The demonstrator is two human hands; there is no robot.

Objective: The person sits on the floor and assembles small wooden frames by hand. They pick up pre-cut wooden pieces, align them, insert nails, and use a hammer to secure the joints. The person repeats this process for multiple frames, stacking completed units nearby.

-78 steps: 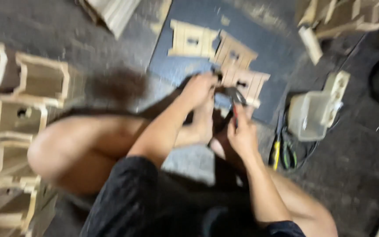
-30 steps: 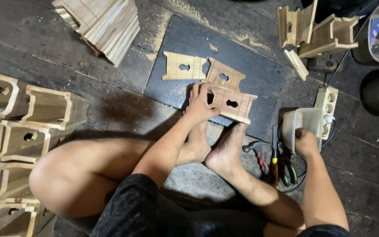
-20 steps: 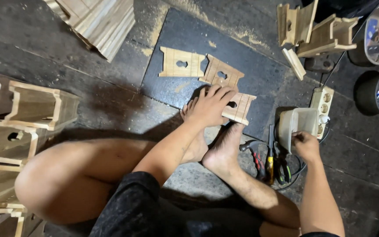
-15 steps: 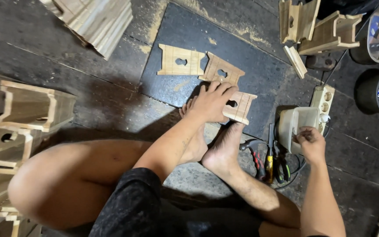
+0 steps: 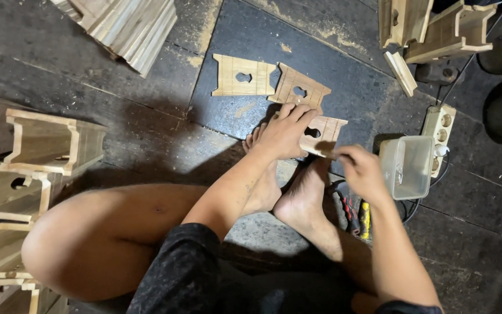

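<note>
The left hand (image 5: 286,131) lies flat, fingers spread, pressing the pale notched wooden panel with a keyhole cut-out (image 5: 321,135) onto the dark floor mat (image 5: 344,87) just above the feet. The right hand (image 5: 362,171) has fingers pinched together at the panel's lower edge, on what I cannot tell. Firm downward pressure with the fingers kept away from that edge would likely hold the panel steady.

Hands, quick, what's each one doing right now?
Left hand: open, pressed flat on the wooden panel.
Right hand: fingers pinched at the panel's edge; what it holds cannot be told.
</note>
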